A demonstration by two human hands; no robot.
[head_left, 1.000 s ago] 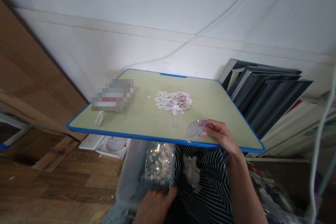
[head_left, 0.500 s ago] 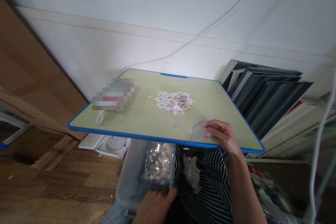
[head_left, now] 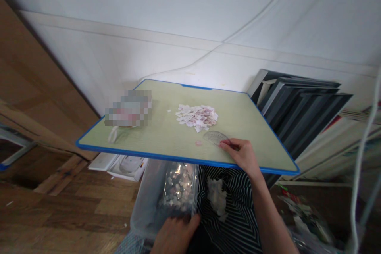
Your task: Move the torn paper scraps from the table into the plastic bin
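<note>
Pinched in my right hand (head_left: 239,152) is a clear half-round protractor (head_left: 212,137), held just over the near part of the board, or resting on it; I cannot tell which. Past its curved edge lies a heap of small white and pinkish paper pieces (head_left: 196,116), with one pinkish scrap (head_left: 198,143) apart from it. Below the board, my left hand (head_left: 178,232) is closed over the near rim of a translucent plastic bin (head_left: 143,206). Inside this bin is a shiny clear bag of paper bits (head_left: 179,184).
The blue-edged tabletop (head_left: 160,143) carries a blurred-out item (head_left: 129,109) at its left. Black-and-white striped cloth (head_left: 238,198) with paper scraps (head_left: 217,198) spreads beneath. Dark flat panels (head_left: 300,107) lean at the right, and an open white box (head_left: 127,166) sits on the floor.
My right hand has moved left and slightly away from me, bringing the protractor closer to the paper heap. The protractor has turned. My left hand stays on the bin rim.
</note>
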